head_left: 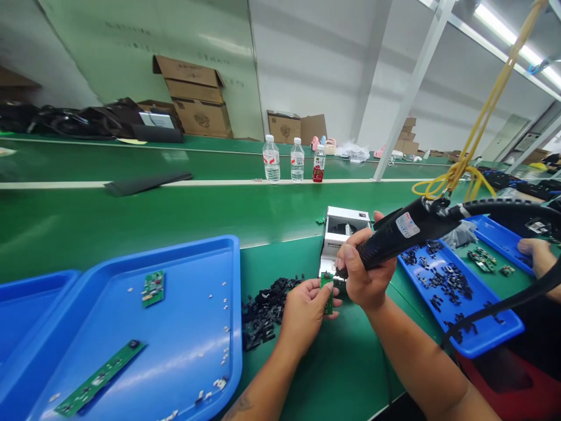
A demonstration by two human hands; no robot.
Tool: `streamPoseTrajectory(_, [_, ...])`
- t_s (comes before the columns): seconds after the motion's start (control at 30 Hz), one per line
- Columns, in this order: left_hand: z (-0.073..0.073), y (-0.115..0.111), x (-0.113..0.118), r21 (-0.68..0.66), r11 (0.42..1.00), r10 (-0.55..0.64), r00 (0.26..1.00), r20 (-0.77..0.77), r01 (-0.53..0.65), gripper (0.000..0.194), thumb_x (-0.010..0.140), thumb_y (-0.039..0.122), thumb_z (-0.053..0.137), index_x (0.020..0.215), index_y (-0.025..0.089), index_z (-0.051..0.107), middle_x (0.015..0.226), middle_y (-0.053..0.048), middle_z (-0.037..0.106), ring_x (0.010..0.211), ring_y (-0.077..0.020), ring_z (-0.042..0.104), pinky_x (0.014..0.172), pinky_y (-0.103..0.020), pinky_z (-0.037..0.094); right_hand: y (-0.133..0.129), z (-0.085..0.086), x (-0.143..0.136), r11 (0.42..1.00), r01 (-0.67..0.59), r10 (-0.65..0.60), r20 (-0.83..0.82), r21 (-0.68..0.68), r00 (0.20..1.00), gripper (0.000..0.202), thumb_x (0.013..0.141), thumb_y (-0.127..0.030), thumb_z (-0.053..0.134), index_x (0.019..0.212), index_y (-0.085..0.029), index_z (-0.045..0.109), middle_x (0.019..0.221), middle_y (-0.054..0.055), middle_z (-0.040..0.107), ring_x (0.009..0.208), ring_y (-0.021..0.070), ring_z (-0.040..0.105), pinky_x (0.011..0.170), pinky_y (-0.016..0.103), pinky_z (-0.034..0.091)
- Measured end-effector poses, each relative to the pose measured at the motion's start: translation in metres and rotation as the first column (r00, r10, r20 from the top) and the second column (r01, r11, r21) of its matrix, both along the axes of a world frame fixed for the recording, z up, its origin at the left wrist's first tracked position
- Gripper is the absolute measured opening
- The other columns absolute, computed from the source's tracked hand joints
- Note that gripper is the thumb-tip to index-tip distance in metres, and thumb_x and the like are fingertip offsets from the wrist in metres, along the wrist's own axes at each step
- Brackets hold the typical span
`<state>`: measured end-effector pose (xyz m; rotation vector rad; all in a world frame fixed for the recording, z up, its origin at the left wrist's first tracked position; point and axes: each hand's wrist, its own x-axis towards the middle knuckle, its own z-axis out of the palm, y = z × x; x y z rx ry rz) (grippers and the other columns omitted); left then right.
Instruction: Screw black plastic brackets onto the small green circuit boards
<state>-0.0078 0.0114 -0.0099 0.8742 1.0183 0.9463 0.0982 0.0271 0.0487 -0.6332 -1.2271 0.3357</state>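
In the head view my left hand [309,304] pinches a small green circuit board [326,302] between thumb and fingers. My right hand [366,272] is wrapped round a black electric screwdriver [390,234], which hangs from a yellow cord [467,164]. The screwdriver slants down to the left, its lower end close to the upper part of the board. Whether the tip touches the board I cannot tell. Right behind my hands stands a white screw feeder [346,216], partly covered by them. Beside my left wrist lies a pile of small black plastic parts [272,307].
On the left, a blue tray [175,345] bears a long circuit board [100,377], a smaller board [153,288] and white bits. Another blue tray [486,327] holds black parts. A co-worker's hand [539,254] is at far right. Bottles [272,161] stand behind.
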Motion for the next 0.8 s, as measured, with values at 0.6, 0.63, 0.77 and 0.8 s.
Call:
streamPoseTrajectory(0.6, [0.002, -0.002, 0.0, 0.039, 0.999, -0.006, 1.0, -0.004, 0.006, 0.035, 0.076, 0.04, 0.077, 0.091, 0.011, 0.066, 0.081, -0.01, 0.076, 0.061, -0.018, 0.07, 0.05, -0.028, 0.06, -0.006, -0.003, -0.002, 0.999, 0.015, -0.025, 0.236, 0.043, 0.971, 0.037, 0.09, -0.016, 0.067, 0.119, -0.029, 0.049, 0.078, -0.005, 0.057, 0.06, 0.0126, 0.057, 0.064, 0.032, 0.053])
streamPoseTrajectory(0.63, [0.002, -0.002, 0.0, 0.038, 0.999, -0.011, 1.0, -0.008, 0.011, 0.035, 0.076, 0.04, 0.077, 0.092, 0.011, 0.066, 0.082, -0.01, 0.076, 0.063, -0.0186, 0.071, 0.051, -0.028, 0.06, -0.006, -0.003, -0.001, 0.999, -0.003, -0.005, 0.231, 0.034, 0.973, 0.035, 0.09, -0.016, 0.067, 0.118, -0.029, 0.05, 0.078, -0.005, 0.056, 0.06, 0.0121, 0.057, 0.064, 0.031, 0.053])
streamPoseTrajectory(0.77, [0.001, 0.001, 0.0, 0.005, 1.0, -0.018, 1.0, -0.013, 0.018, 0.035, 0.076, 0.039, 0.078, 0.093, 0.011, 0.065, 0.086, -0.012, 0.077, 0.069, -0.0214, 0.074, 0.053, -0.029, 0.062, -0.005, -0.003, 0.01, 1.0, 0.007, -0.007, 0.15, 0.004, 0.989, 0.025, 0.092, -0.022, 0.066, 0.113, -0.027, 0.054, 0.079, -0.005, 0.056, 0.057, 0.0106, 0.055, 0.062, 0.03, 0.055])
streamPoseTrajectory(0.8, [0.0, 0.002, 0.001, -0.007, 1.0, -0.018, 1.0, -0.016, 0.017, 0.035, 0.077, 0.038, 0.078, 0.093, 0.011, 0.064, 0.086, -0.012, 0.077, 0.069, -0.0216, 0.074, 0.052, -0.029, 0.061, -0.005, -0.003, 0.014, 0.999, 0.038, -0.039, 0.12, 0.008, 0.992, 0.024, 0.093, -0.024, 0.066, 0.113, -0.026, 0.055, 0.079, -0.004, 0.055, 0.057, 0.0105, 0.054, 0.062, 0.03, 0.055])
